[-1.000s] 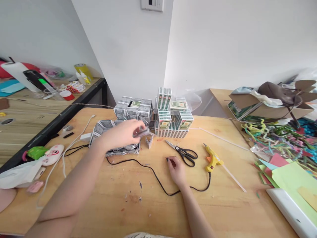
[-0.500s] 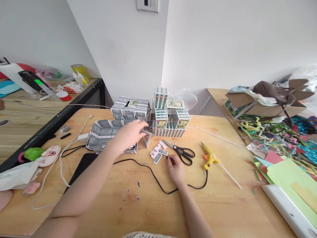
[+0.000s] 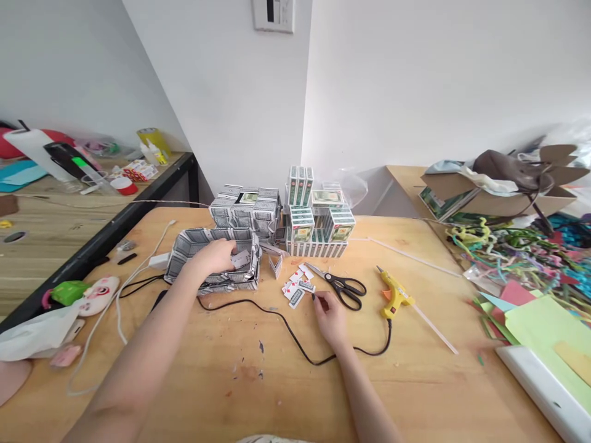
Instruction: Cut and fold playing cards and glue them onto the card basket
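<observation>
My left hand (image 3: pixel 216 257) reaches into an open box made of patterned playing cards (image 3: pixel 184 253) and pinches a small grey card piece (image 3: pixel 240 258). My right hand (image 3: pixel 329 314) rests on the wooden table (image 3: pixel 258 375) with fingers curled, just right of several small cut card pieces (image 3: pixel 296 288). A little folded card (image 3: pixel 276 264) stands between the box and those pieces. Black scissors (image 3: pixel 342 286) lie beside my right hand's fingertips.
Stacked card packs (image 3: pixel 318 224) stand at the back. A yellow glue gun (image 3: pixel 393 294) lies to the right, its black cable (image 3: pixel 286 323) looping across the table. Coloured paper and pipe cleaners (image 3: pixel 521 258) crowd the right edge; a second cluttered table (image 3: pixel 55 203) stands left.
My left hand dropped several small card pieces by the scissors, then drew back left and down into the card box. My right hand stayed put.
</observation>
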{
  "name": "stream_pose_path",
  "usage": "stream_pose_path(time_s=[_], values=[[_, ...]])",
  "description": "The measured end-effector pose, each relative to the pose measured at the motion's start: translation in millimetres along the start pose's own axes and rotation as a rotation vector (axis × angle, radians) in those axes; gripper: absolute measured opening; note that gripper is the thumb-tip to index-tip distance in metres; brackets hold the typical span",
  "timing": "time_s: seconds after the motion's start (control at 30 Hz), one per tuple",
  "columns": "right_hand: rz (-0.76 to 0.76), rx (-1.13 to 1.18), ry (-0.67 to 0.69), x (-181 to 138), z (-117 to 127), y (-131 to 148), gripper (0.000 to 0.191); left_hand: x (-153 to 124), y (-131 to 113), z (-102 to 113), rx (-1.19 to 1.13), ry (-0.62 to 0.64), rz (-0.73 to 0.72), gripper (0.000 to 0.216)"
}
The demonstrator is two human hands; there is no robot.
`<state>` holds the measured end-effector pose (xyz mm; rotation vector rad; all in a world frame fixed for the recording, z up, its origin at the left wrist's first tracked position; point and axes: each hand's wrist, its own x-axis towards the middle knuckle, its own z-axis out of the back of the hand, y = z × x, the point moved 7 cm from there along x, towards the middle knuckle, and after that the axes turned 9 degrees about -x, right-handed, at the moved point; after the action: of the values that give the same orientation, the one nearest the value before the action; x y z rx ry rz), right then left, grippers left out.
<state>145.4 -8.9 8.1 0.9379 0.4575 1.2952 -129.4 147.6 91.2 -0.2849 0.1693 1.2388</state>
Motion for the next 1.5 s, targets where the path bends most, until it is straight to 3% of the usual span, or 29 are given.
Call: stream_pose_path(time_s=[0.23,0.43,0.53,0.63,0.73,0.83,0.93,1.03,1.1,1.17,1.23,1.3,1.4,1.43,1.5], values=[[0.003,-0.004,0.015,-0.3,-1.3,-2.4,0.018,6.0,13.6,9.8,-0.067,-0.038,0.038,0.024],[0.006,0.007,0.002,0.5,1.5,1.4,0.018,-7.8,12.3,45.6,-0.124,-0.137,0.068,0.022],[-0.016,0.025,0.009,0.3,0.8,0.9,0.021,-22.5,-7.7,70.9,-0.174,-0.219,0.049,0.023],[-0.061,0.04,-0.019,-0.7,1.8,-4.3,0.026,-38.5,-58.7,84.4,-0.267,-0.255,-0.13,0.025],[-0.126,0.057,-0.091,-2.2,6.2,-12.4,0.033,-46.5,-123.4,68.5,-0.319,-0.155,-0.338,0.023],[-0.178,0.14,-0.161,-3.6,10.1,-18.9,0.042,-40.4,-173.2,26.7,-0.324,0.011,-0.427,0.022],[-0.187,0.201,-0.193,-3.9,10.9,-21.2,0.044,-28.0,-197.6,-14.0,-0.275,0.073,-0.394,0.019],[-0.174,0.178,-0.175,-3.2,8.7,-21.7,0.042,-26.1,-201.4,-32.2,-0.226,0.064,-0.323,0.018],[-0.164,0.132,-0.157,-2.8,7.5,-22.2,0.039,-35.2,-198.1,-22.7,-0.249,0.011,-0.376,0.02],[-0.149,0.08,-0.146,-2.6,7.4,-22.1,0.035,-45.1,-179.9,3.6,-0.309,-0.1,-0.409,0.026],[-0.136,0.041,-0.137,-2.6,7.8,-21.5,0.033,-48.6,-143.7,35.5,-0.332,-0.221,-0.369,0.03],[-0.126,0.018,-0.128,-2.7,8.1,-20.3,0.032,-41.0,-93.3,57.9,-0.292,-0.264,-0.216,0.03],[-0.122,0.005,-0.11,-2.6,7.7,-18.7,0.032,-20.5,-17.5,53.0,-0.16,-0.075,0.126,0.036],[-0.121,0.002,-0.106,-2.4,7.4,-18.2,0.033,-15.3,-1.4,44.8,-0.118,-0.003,0.194,0.045],[-0.119,-0.004,-0.107,-2.1,7.5,-17.2,0.033,-7.2,11.9,29.3,-0.104,0.026,0.228,0.063]])
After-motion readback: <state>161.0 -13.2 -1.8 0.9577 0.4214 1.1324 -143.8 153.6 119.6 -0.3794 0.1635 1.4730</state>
